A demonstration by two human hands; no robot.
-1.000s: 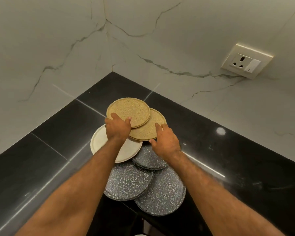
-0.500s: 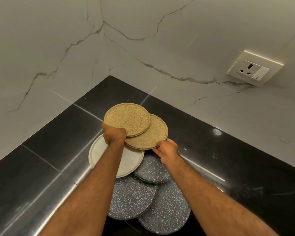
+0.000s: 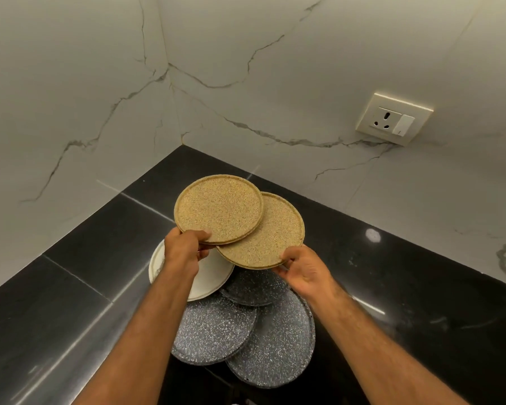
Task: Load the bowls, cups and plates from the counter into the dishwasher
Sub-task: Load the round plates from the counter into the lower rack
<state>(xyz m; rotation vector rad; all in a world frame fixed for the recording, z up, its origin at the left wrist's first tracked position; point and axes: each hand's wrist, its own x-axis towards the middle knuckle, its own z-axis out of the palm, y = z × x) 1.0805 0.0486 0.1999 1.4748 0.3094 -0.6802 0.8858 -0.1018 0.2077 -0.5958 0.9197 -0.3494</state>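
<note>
Two speckled tan plates are held up over the black counter. My left hand pinches the near rim of the upper tan plate. My right hand pinches the near rim of the lower tan plate, which lies partly under the first. Below them on the counter lie a white plate and three dark grey speckled plates: a small one, one at front left and one at front right. They overlap each other.
The counter runs into a corner of white marble walls. A wall socket with a switch sits on the right wall. The front grey plates reach over the counter's near edge.
Both hands have closed on the tan plates' rims and raised them off the pile. The plates now sit higher above the white and grey plates.
</note>
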